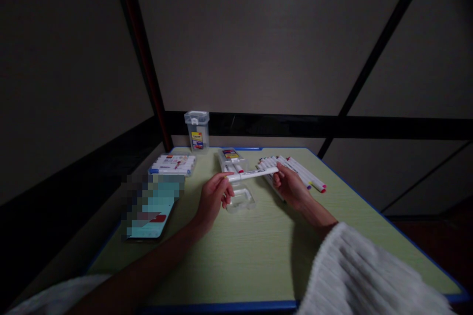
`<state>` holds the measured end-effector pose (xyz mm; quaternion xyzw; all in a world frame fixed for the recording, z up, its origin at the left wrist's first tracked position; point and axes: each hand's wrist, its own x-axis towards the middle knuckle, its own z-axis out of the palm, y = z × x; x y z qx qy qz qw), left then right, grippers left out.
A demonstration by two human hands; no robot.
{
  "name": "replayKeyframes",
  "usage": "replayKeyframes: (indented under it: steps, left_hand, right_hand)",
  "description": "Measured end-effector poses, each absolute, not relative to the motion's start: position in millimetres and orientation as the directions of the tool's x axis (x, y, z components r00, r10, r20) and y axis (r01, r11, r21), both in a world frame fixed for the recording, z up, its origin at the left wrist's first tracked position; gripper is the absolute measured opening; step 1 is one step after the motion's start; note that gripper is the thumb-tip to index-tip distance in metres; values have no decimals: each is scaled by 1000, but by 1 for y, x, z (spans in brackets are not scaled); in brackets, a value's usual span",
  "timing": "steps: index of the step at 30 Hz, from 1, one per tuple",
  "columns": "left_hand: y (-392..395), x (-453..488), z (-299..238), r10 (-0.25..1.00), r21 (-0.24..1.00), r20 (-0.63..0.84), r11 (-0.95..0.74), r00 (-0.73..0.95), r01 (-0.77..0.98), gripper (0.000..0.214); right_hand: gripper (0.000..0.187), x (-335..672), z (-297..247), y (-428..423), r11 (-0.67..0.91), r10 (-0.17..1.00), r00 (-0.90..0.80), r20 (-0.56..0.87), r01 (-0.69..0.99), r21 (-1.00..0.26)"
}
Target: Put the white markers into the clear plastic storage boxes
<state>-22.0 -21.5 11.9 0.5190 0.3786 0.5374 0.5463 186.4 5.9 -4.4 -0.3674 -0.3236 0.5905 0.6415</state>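
Currently, white marker [255, 173] held above table [236, 261]: left hand [214, 194] grip pinching one end, right hand [291, 185] grip pinching other, presumably for steadiness. Loose markers [306, 173] side by side near right hand, likely for reach.

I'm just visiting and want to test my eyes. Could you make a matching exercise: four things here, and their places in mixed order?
Things
1. Lone white marker
2. Tall clear box
3. Group of loose markers
4. Teal screen

Places
A. Lying on the right side of the table, partly hidden by the right hand
B. Lying near the table's left edge
C. Held up, one end in the left hand, the other in the right
D. Upright near the table's far left corner

Pairs: 1-C, 2-D, 3-A, 4-B
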Motion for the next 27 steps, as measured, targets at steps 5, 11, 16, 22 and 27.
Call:
replayKeyframes:
  steps: [5,11,16,22,27]
  left_hand:
    - [-21,-22,12,981,977,145,-122,127,-173,33]
    - [-19,-21,9,985,975,145,-127,93,-182,28]
    - [-18,-22,9,990,977,138,-131,32,-169,31]
    - [-18,-21,10,994,980,106,-102,14,-172,33]
    - [-16,-21,7,994,979,97,-88,39,-183,34]
  right_hand:
    - [21,185,-3,5,45,996,93,-6,-530,-847]
    - [18,183,-2,3,79,996,80,43,-525,-848]
    - [13,185,1,1,45,998,-17,65,-549,-835]
    - [14,184,7,-3,27,993,-80,88,-570,-821]
    - [14,181,12,-7,43,992,-69,103,-586,-809]
